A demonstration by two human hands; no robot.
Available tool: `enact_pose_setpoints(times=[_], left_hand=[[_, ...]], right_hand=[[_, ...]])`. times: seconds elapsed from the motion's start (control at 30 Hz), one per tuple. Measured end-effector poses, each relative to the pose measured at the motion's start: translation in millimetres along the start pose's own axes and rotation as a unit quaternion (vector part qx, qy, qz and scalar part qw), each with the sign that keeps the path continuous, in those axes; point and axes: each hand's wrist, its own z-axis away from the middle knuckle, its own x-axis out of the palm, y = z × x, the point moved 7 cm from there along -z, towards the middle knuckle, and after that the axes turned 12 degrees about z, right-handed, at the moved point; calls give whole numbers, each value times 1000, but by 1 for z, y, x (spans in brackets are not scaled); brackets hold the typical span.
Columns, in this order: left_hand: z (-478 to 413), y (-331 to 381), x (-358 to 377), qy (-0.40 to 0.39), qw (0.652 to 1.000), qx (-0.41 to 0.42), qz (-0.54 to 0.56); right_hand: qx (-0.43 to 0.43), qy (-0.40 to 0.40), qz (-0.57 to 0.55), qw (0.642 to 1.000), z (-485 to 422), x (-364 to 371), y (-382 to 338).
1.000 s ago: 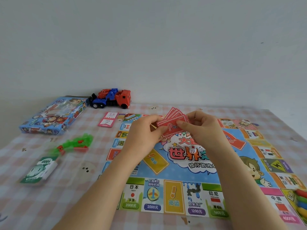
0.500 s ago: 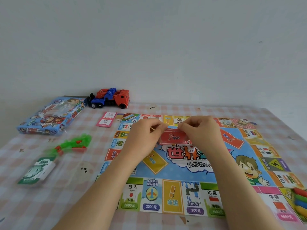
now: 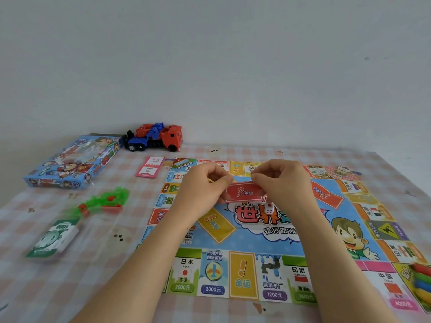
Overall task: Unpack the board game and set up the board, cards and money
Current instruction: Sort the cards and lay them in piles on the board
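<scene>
Item: red cards (image 3: 245, 192), one flush stack above the board (image 3: 256, 243); my left hand (image 3: 203, 187) and right hand (image 3: 285, 183) pinch its ends, fingers (image 3: 257, 177) curled, likely aligning it for the red slot (image 3: 326, 194)

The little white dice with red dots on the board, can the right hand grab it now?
Probably not straight away. The small white dice lies on the paper game board close beside the right hand, nothing between, but that hand and the left hand pinch the red question-mark cards.
</scene>
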Motion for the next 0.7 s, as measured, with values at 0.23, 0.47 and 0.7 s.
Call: enact_pose_setpoints(times=[0.23, 0.47, 0.7], left_hand=[[0, 0, 0, -6, 1000, -2, -2], [10, 21, 1, 24, 985, 127, -117], [7, 23, -8, 52, 993, 102, 10]], right_hand=[[8, -3, -10, 1000, 0, 0, 1], [8, 26, -57, 998, 1, -5, 0], [6, 66, -143, 988, 3, -14, -3]])
